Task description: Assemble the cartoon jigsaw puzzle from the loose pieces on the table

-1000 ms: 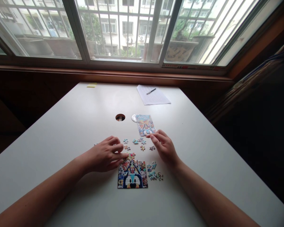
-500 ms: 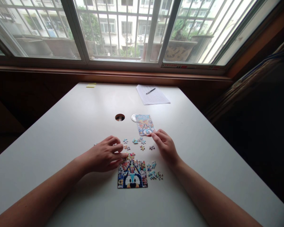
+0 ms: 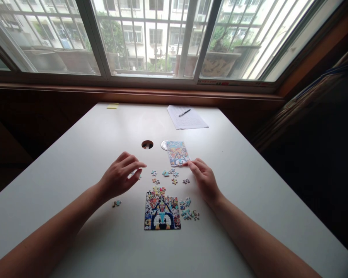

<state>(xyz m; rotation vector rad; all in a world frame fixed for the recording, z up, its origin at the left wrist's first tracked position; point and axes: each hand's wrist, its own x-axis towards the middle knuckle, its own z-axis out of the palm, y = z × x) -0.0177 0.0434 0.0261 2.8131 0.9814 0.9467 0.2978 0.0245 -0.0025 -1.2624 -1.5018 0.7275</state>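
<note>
We hold our left hand with thumb and forefinger apart, seeing nothing between them, near loose jigsaw pieces. Our right hand seems to pinch the lower right corner of the Bluey picture sheet. The part-built jigsaw puzzle lies flat on the white table, nearer us than our 2 hands. We judge it light and stiff, but weak at its joints, best held by opposite edges.
</note>
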